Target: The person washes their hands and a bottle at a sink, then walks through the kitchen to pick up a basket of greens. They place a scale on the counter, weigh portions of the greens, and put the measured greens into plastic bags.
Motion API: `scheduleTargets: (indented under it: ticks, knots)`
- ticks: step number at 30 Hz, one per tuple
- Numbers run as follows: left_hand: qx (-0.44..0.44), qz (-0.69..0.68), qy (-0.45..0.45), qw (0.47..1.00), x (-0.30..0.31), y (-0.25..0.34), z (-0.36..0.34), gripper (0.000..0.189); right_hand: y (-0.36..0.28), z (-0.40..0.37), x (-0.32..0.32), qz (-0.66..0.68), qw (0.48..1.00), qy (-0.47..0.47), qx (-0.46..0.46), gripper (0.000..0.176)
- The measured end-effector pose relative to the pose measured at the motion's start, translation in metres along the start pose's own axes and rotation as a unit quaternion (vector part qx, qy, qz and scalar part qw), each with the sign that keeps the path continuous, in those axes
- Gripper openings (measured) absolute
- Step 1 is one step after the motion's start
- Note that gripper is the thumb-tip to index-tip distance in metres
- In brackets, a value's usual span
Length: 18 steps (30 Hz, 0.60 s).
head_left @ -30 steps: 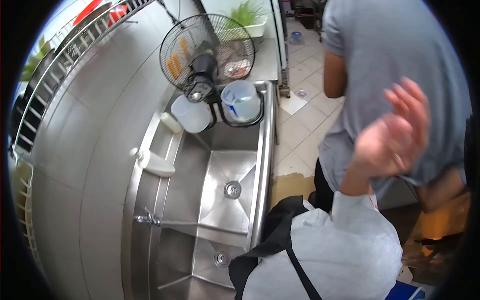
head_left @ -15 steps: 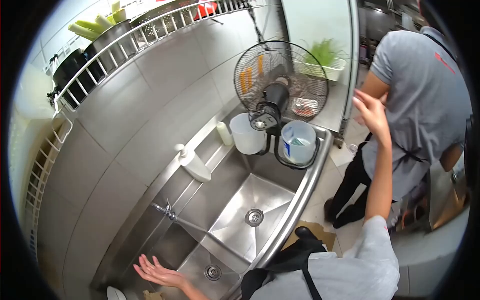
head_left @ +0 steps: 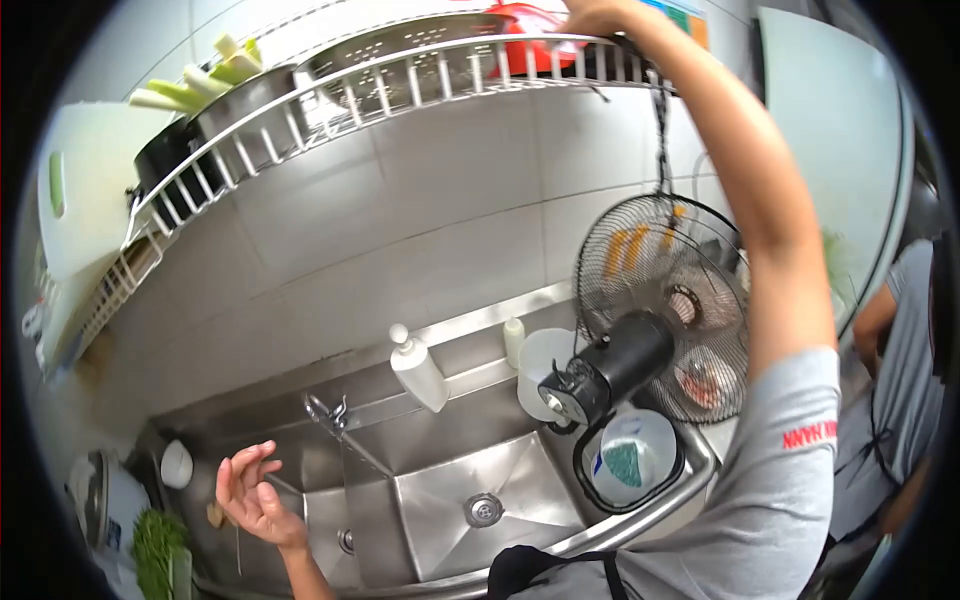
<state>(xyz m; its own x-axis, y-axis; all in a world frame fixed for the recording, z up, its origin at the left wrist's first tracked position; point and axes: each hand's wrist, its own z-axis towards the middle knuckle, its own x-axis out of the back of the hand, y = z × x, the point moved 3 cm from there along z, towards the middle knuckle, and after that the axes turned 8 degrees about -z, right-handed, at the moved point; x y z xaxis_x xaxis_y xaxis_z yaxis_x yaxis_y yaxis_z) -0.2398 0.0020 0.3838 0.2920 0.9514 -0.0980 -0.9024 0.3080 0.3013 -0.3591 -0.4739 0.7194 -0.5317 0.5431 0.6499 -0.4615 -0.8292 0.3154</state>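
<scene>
My left hand (head_left: 258,500) hovers over the left part of the steel sink (head_left: 400,575), fingers apart and slightly curled, holding nothing. The tap (head_left: 328,412) stands close to its right. My right hand (head_left: 603,18) is raised to the white wire rack (head_left: 445,80) at the top edge, beside a red thing (head_left: 540,45) whose kind I cannot make out. Its fingers are mostly out of frame, so whether they grip anything is hidden. A perforated steel pan (head_left: 405,50) sits left of the red thing on the rack.
A black fan (head_left: 640,350) stands at the sink's right end, by two white tubs, one holding a green scrubber (head_left: 622,464). A pump bottle (head_left: 418,372) is on the back ledge. Leafy greens (head_left: 158,548) lie lower left. Another person (head_left: 890,400) stands at right.
My right hand has gone from the right side up to the rack by the red thing. My left hand stays open over the sink, palm now turned more upright. The view has swung left and up.
</scene>
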Motion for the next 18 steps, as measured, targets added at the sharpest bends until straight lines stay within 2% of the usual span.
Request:
scheduleTargets:
  ticks: [1,2,4,5,6,8,9,10,12,14,15,16,18]
  knots:
    - [-0.02,0.029,-0.026,0.999,-0.004,0.005,0.0,0.045,0.007,0.014,-0.012,0.021,0.998,-0.054,0.034,0.112]
    - [-0.018,0.039,-0.016,0.999,-0.005,0.007,0.0,0.045,-0.002,0.006,-0.003,-0.049,0.991,-0.069,0.103,0.098]
    - [-0.022,0.063,-0.054,0.996,-0.01,0.009,0.002,0.045,-0.004,0.032,-0.031,-0.05,0.991,-0.093,0.081,0.074]
    - [-0.017,0.068,-0.05,0.996,-0.012,0.007,0.005,0.044,-0.003,0.031,-0.032,-0.035,0.995,-0.053,0.081,0.05]
    - [-0.02,0.069,-0.044,0.996,-0.012,0.004,0.007,0.044,-0.006,0.028,-0.021,-0.243,0.944,0.086,0.208,0.077]
    - [-0.003,0.062,-0.029,0.998,-0.013,-0.007,0.011,0.043,-0.014,0.034,-0.015,-0.112,0.954,0.012,0.277,0.098]
    - [-0.002,0.059,-0.02,0.998,-0.016,-0.011,0.013,0.043,-0.012,0.029,-0.013,-0.054,0.965,-0.034,0.255,0.091]
    - [0.006,0.058,0.0,0.998,-0.017,-0.015,0.014,0.042,-0.016,0.022,-0.006,-0.075,0.967,-0.001,0.244,0.081]
    - [0.011,0.064,0.023,0.998,-0.015,-0.021,0.013,0.042,-0.023,0.021,-0.006,-0.088,0.979,-0.006,0.187,0.066]
    - [-0.001,0.05,0.019,0.999,-0.014,-0.024,0.01,0.043,-0.03,0.032,-0.006,-0.119,0.964,0.054,0.233,0.058]
    - [0.003,0.051,0.02,0.999,-0.013,-0.025,0.009,0.043,-0.026,0.027,-0.006,-0.099,0.97,0.055,0.216,0.055]
    - [0.018,0.05,0.041,0.998,-0.013,-0.027,0.007,0.042,-0.02,0.033,-0.006,-0.136,0.965,0.067,0.215,0.053]
    - [0.038,0.048,0.059,0.996,-0.011,-0.029,0.004,0.041,-0.002,0.033,-0.01,-0.03,0.986,0.09,0.135,0.042]
